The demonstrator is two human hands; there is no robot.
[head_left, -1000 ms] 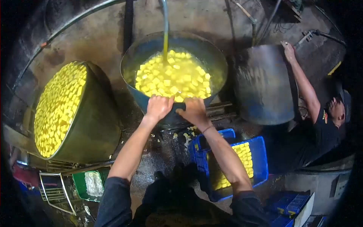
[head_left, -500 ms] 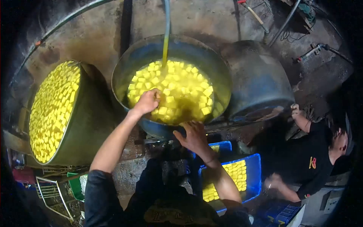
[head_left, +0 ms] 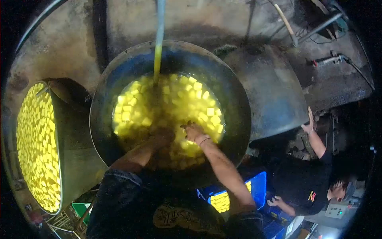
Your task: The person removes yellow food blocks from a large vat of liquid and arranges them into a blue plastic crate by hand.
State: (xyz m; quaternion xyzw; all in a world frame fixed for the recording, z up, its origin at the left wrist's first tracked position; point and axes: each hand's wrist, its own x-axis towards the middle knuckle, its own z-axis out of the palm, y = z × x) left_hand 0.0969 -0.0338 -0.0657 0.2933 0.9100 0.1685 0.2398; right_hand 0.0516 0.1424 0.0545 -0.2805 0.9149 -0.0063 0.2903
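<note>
Cubes [head_left: 210, 112] — bright yellow, square-edged — crowd the cloudy liquid [head_left: 159, 109].

The cubes [head_left: 215, 120] are yellow, the crate [head_left: 260, 190] blue, the tube [head_left: 160, 30] blue above yellow

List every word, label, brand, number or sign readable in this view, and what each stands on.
No text is legible.
Print on the camera wearer's dark shirt: too blurred.
Red-and-yellow mark on the co-worker's black shirt: too small.
Control panel: any labels too small.
</note>
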